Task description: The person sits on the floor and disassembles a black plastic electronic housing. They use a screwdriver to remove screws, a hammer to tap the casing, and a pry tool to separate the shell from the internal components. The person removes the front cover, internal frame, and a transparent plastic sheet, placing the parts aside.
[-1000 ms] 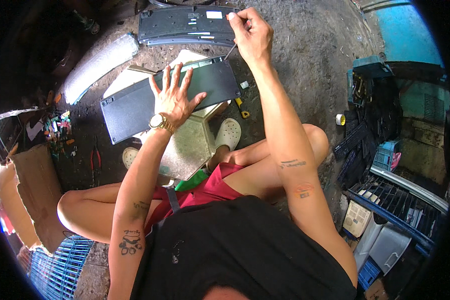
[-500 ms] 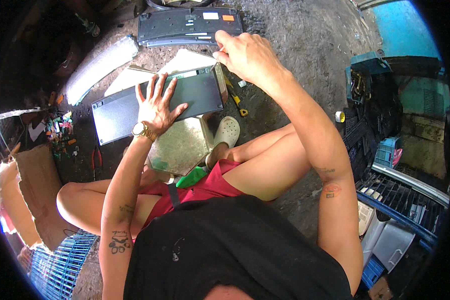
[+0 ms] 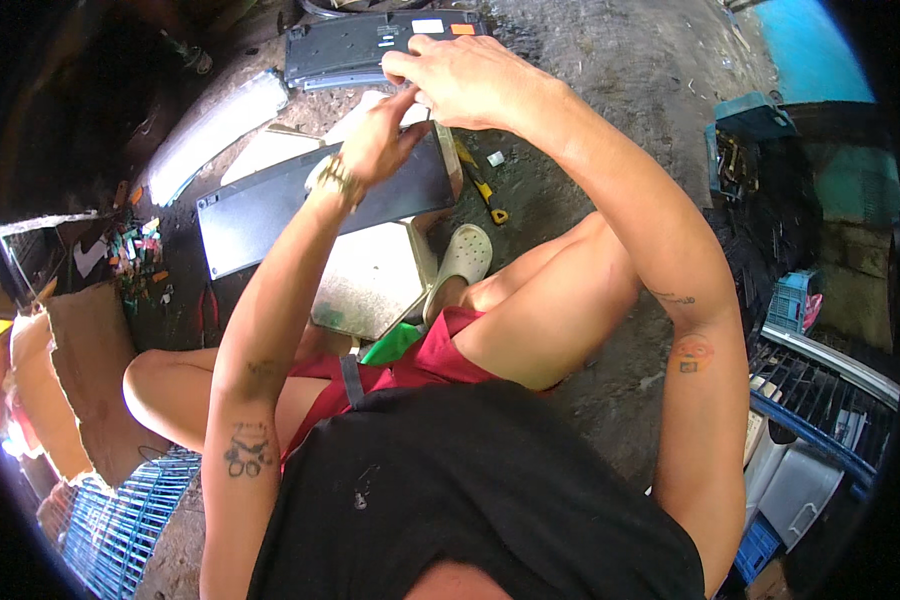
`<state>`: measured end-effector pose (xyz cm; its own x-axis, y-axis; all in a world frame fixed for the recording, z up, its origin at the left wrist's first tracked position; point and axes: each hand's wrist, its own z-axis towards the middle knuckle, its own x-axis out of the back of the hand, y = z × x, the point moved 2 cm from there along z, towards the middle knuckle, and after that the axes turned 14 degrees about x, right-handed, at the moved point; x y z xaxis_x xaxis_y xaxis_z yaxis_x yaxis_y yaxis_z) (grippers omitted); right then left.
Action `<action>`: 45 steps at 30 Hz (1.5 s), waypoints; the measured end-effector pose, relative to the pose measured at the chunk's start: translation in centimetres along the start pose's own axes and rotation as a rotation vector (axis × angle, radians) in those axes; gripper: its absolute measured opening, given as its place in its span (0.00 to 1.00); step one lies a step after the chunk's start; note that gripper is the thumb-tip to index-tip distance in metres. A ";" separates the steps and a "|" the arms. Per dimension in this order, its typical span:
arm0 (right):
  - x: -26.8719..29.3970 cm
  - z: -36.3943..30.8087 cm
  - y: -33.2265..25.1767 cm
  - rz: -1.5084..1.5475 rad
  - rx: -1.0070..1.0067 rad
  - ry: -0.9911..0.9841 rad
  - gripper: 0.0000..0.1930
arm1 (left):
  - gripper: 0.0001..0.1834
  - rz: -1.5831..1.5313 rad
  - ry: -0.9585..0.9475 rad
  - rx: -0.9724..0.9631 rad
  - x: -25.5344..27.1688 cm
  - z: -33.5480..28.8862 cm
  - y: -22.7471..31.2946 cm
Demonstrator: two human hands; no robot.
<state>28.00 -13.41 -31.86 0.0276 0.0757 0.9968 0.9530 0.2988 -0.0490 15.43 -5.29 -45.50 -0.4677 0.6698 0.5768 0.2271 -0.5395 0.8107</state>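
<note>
A long black keyboard [image 3: 270,215], face down by the look of its plain back, lies across a pale metal block [image 3: 370,290] in front of me. My left hand [image 3: 375,140], with a gold watch [image 3: 336,182] on its wrist, is over the keyboard's far right part. Its fingers are drawn together and meet the fingers of my right hand [image 3: 465,80]. My right hand is curled closed just beyond the keyboard's far right corner. Something thin shows below its fingers, but its kind is hidden.
Another black keyboard [image 3: 360,50] with labels lies beyond. A yellow-and-black cutter [image 3: 485,190] is on the floor to the right, red-handled pliers [image 3: 208,308] to the left. Small coloured scraps [image 3: 135,250] and a cardboard box [image 3: 85,380] are at left; a blue rack [image 3: 820,430] stands at right.
My left hand has lifted off the keyboard's back and moved right and away to meet my right hand. The right hand has shifted slightly left and away.
</note>
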 end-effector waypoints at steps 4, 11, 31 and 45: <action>0.6 -0.5 0.3 -0.022 -0.132 0.040 0.18 | 0.16 -0.085 -0.241 0.205 -1.1 4.0 -0.4; 1.3 -1.2 -0.3 -0.038 -0.110 0.035 0.18 | 0.10 0.116 -0.150 0.165 -1.1 3.0 -1.1; 2.5 -5.5 -0.3 0.191 -0.369 0.446 0.10 | 0.52 0.469 0.171 0.083 -1.2 -3.4 -0.3; 0.3 -5.2 -1.7 0.244 -0.286 0.196 0.09 | 0.57 0.934 -0.025 0.199 -1.7 -4.4 -5.7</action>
<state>27.98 -18.80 -31.15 0.2934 -0.0789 0.9527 0.9560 0.0169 -0.2930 11.20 -5.56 -51.57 -0.0067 0.0244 0.9997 0.6418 -0.7666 0.0230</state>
